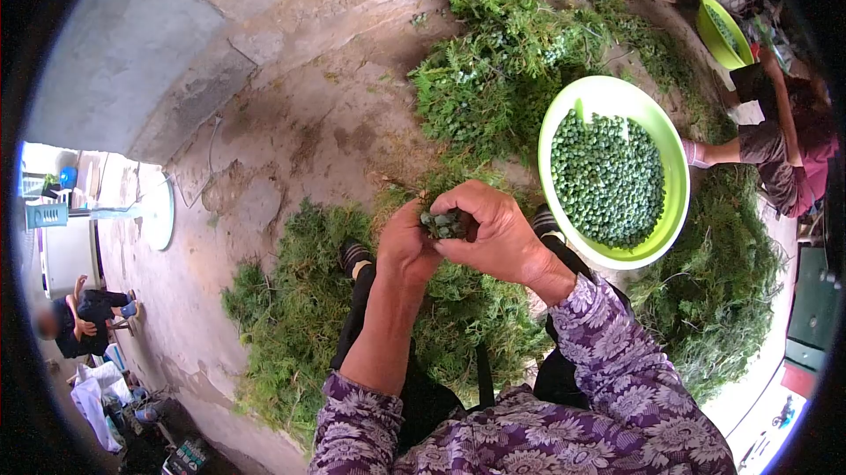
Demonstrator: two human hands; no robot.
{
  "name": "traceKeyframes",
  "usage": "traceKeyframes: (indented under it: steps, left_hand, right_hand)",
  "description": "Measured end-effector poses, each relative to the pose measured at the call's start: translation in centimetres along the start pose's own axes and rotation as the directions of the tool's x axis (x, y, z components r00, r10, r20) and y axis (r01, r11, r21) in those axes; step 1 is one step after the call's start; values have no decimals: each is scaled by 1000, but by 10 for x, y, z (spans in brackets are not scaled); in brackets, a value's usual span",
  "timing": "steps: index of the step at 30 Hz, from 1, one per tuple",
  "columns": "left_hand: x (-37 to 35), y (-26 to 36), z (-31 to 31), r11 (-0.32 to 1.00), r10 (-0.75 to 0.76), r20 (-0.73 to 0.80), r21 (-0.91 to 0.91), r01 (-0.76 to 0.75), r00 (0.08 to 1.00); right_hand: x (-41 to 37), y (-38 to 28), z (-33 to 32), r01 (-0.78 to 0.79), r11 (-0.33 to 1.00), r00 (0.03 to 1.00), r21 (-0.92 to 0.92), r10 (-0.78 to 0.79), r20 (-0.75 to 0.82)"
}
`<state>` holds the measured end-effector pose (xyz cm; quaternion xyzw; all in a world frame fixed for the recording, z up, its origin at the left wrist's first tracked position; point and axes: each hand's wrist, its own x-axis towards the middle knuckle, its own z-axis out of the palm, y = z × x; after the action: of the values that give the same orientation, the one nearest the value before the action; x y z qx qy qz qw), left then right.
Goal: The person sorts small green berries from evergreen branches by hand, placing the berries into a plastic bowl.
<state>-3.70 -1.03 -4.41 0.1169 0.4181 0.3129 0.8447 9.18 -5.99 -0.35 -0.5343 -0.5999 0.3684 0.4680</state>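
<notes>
In front of my body my left hand (407, 244) is closed around a small clump of green cones (443, 226). My right hand (495, 230) meets it from the other side, its thumb and fingers curled on the same clump. Part of the clump is hidden by the fingers. To the right of my hands stands a light green basin (552, 211), holding many round green cones (608, 180). Cut evergreen branches (480, 299) lie on the ground beneath my hands and between my feet.
A large heap of evergreen branches (502, 70) lies beyond my hands, with more branches (714, 290) right of the basin. At the far right a person (793, 144) sits by another green basin (738, 48). Another person (88, 312) sits at the left near a white fan (159, 213).
</notes>
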Motion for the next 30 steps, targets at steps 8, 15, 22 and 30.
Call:
traceKeyframes:
  steps: [8, 15, 22, 30]
  left_hand:
    - [-8, 0, 12, 998, 24, -5, 50, -24, 1000]
    - [-3, -6, 4, 999, 34, -55, 23, -33, 998]
    - [-1, -5, -1, 999, 2, 79, -35, 1, 997]
    - [-2, -7, 0, 994, 80, 41, -77, -77, 996]
  right_hand:
    - [-2, -2, 1, 64, 997, 997, -42, -66, -30]
    - [-3, -2, 2, 96, 995, 995, -40, -96, -13]
    - [-3, -4, 3, 14, 1000, 1000, -28, -15, -4]
    - [-4, -5, 8, -85, 996, 996, 26, 86, -24]
